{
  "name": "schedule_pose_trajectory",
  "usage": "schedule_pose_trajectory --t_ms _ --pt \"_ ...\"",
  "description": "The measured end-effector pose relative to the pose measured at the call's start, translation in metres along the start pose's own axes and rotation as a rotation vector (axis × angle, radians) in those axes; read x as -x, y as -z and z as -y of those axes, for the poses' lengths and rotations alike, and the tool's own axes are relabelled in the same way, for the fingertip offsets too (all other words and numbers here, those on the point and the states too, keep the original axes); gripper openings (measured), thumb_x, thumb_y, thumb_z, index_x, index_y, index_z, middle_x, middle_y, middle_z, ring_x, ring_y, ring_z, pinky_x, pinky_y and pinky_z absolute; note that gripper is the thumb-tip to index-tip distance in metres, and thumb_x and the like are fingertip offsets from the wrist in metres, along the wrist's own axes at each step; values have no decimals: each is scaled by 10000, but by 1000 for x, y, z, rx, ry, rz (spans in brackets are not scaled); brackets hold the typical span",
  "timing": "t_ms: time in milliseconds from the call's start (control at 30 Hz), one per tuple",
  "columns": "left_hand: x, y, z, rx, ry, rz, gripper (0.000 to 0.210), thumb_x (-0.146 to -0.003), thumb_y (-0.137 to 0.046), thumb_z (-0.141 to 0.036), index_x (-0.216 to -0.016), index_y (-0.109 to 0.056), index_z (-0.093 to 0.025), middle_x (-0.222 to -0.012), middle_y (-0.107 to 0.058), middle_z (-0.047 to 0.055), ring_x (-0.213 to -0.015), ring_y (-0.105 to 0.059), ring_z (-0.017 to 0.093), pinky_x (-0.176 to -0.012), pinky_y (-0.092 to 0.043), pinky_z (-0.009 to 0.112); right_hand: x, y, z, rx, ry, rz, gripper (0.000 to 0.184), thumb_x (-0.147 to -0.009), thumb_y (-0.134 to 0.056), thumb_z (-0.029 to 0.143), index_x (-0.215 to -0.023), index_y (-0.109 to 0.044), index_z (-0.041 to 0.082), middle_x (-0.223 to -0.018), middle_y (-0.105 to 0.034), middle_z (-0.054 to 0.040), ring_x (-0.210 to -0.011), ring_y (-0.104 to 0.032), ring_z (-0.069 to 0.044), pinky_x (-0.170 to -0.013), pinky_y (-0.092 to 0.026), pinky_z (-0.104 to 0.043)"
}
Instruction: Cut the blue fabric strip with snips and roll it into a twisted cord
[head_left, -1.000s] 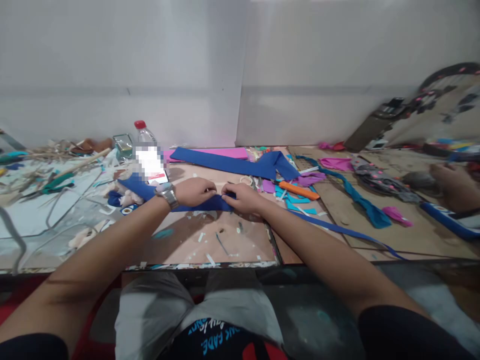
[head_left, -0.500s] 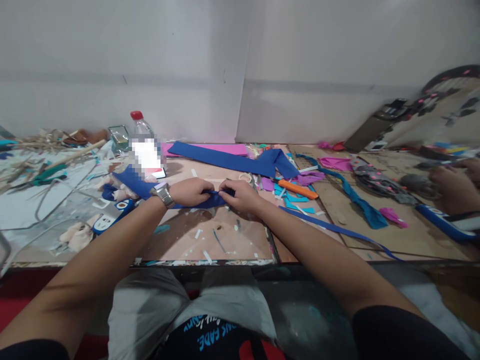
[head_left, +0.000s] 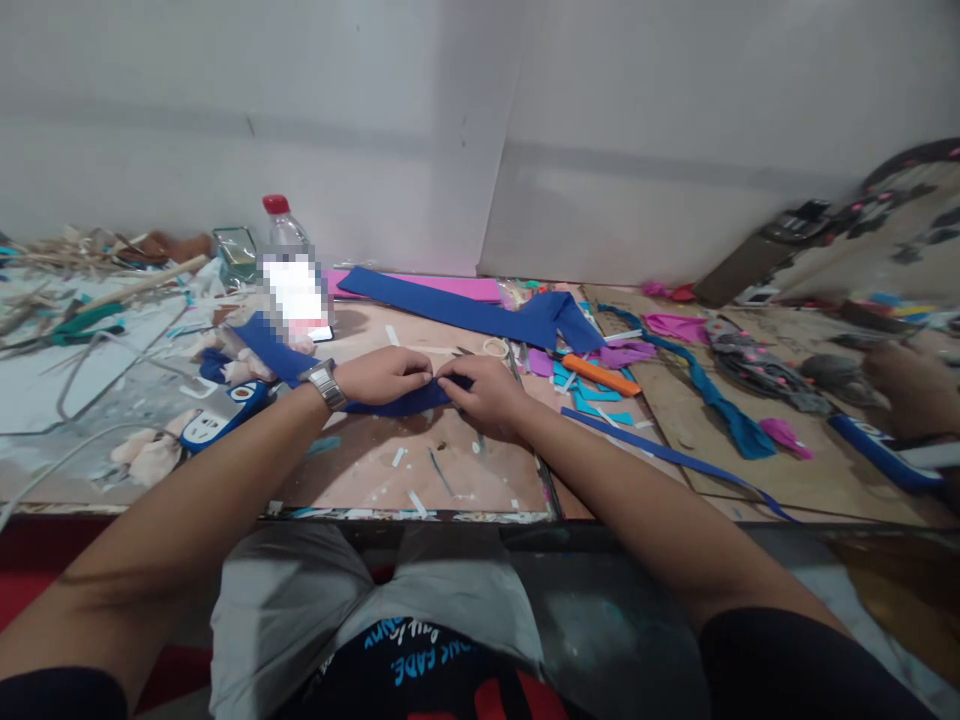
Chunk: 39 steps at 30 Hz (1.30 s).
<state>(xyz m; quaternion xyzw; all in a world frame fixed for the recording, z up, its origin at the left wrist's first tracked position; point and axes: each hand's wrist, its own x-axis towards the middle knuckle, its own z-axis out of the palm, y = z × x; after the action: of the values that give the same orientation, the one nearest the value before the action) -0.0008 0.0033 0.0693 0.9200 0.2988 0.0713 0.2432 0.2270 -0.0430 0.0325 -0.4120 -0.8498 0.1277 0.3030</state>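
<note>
A strip of blue crepe paper or cloth runs under my left wrist and up to both hands over the wooden board. My left hand, with a metal watch on the wrist, pinches the strip's upper edge between thumb and fingers. Close beside it, my right hand grips the same strip near its right end, fingertips almost meeting the left thumb. The strip's far left part lies beyond my left wrist. Another wide blue strip rests folded behind my hands.
A red-capped bottle stands behind a lit phone. An orange cutter lies among scraps to the right, near a narrow blue strip. Green-handled pliers are at far left. Another person's hand is at far right.
The view has shifted slightly. My hands stay close together on the blue strip; its edge between them now looks less bunched, and the left fingers have changed position a little.
</note>
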Motion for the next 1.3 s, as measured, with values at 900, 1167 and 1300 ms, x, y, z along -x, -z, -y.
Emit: schedule_pose_trajectory --t_ms 900,1167,1300 --pt "0 -7 5 -186 -36 -68 372 -1001 -499 -444 -1024 -785 -208 -851 -764 49 -729 -618 191 -659 -343 301 -2 2 -7 30 7 46 213 -914 -612 297 -921 -795 188 -915 -802 -84 -842 -708 -221 -817 -480 -318" --pt "1 -2 4 -91 -23 0 393 -979 -486 -438 -978 -777 -174 -816 -750 47 -659 -570 161 -635 -341 286 -2 5 -3 90 35 81 218 -946 -620 337 -970 -793 207 -944 -807 -74 -878 -701 -230 -861 -435 -351" --pt "-1 -4 3 -54 -5 -7 409 -975 -490 -453 -979 -784 -170 -806 -746 45 -677 -580 166 -645 -355 284 -3 9 4 246 129 117 257 -994 -607 384 -1027 -780 197 -985 -805 -92 -951 -677 -253 -950 -342 -421"
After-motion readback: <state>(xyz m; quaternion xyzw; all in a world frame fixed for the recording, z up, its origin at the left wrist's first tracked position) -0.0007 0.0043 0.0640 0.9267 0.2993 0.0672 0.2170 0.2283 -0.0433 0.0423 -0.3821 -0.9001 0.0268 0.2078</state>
